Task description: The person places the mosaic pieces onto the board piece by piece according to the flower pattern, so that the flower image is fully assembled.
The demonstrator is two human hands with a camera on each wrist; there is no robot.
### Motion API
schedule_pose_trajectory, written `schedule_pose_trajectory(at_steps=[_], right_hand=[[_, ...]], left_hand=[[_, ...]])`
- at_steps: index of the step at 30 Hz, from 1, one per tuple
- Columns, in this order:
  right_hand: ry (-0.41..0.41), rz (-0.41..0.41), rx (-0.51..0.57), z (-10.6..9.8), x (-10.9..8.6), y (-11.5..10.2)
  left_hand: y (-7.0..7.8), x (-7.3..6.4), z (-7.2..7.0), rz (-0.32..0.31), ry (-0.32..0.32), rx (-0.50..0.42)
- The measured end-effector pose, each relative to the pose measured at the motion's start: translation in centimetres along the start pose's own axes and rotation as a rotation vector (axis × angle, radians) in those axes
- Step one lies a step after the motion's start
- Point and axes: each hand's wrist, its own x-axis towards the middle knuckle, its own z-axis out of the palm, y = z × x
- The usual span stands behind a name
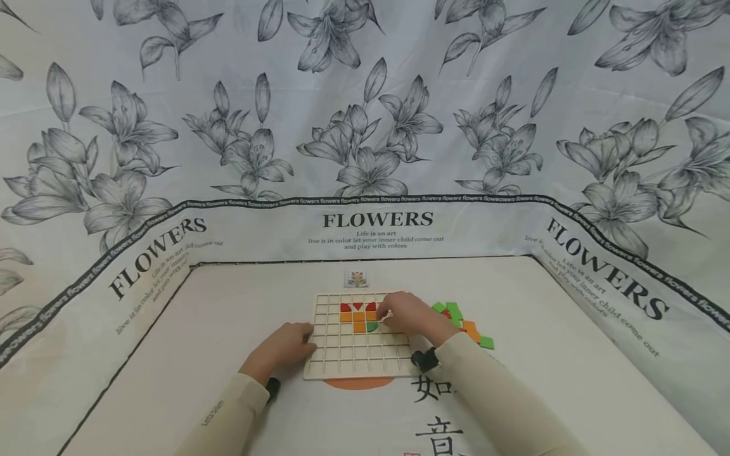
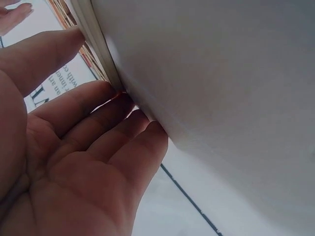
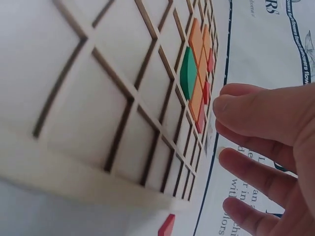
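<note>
A pale wooden grid board lies flat on the table. My left hand is at its left side, thumb and fingertips touching the edge; in the left wrist view its fingers lie fairly straight along that edge. Over the upper right of the board is my right hand, fingertips beside the coloured tiles. Its thumb and index finger meet in the right wrist view, with no tile showing between them. Set in the grid are red tiles, orange square tiles and a green quarter-round tile.
Loose green, orange and red tiles lie in a heap right of the board, partly behind my right forearm. Behind the board is a small picture card. An orange print shows at the board's front edge. Flower-printed cloth walls surround the table.
</note>
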Motion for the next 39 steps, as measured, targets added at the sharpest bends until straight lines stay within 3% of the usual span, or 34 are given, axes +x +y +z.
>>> schedule_pose_trajectory(at_steps=[4, 22, 33, 39], right_hand=[[-0.014, 0.001, -0.008, -0.4, -0.7, 0.7], [-0.076, 0.184, 0.063, -1.9, -5.1, 4.2], [-0.109, 0.291, 0.062, -1.3, -7.8, 5.6], [-0.103, 0.286, 0.051, -0.9, -8.3, 5.7]], left_hand=[[0.0, -0.1, 0.0, -0.017, -0.009, 0.006], [0.0, 0.2, 0.1, 0.018, -0.003, 0.003], [0.0, 0.3, 0.1, 0.014, 0.001, 0.021], [0.0, 0.3, 0.1, 0.006, -0.003, 0.012]])
